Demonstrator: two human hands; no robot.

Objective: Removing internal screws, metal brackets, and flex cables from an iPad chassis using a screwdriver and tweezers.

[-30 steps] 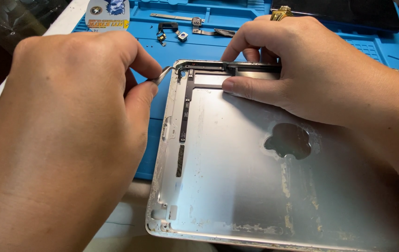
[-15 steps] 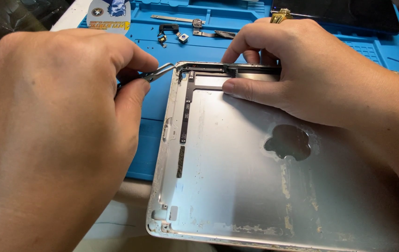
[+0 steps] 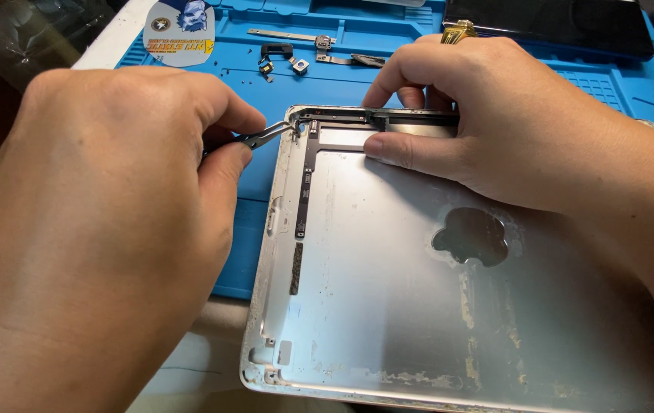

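An empty silver tablet back shell (image 3: pixel 388 298) lies open side up on a blue work mat (image 3: pixel 266 164). My left hand (image 3: pixel 105 206) pinches metal tweezers (image 3: pixel 266 136) between thumb and forefinger. Their tips touch the shell's top left corner, at the end of a thin black flex strip (image 3: pixel 305 183) that runs down the left inner edge. My right hand (image 3: pixel 510 130) rests on the shell's top edge. Its thumb presses flat on the inside, and its fingers curl over a dark strip (image 3: pixel 411 117) along the top rim.
Small loose parts (image 3: pixel 296 61) and a thin metal bar (image 3: pixel 288 34) lie on the mat behind the shell. A round sticker-like card (image 3: pixel 180 30) sits at the back left, a dark flat panel (image 3: pixel 548 23) at the back right. The table edge runs along the left.
My left hand has shifted slightly left and back, and the tweezer tips now sit at the shell's top left corner. My right hand stays in place.
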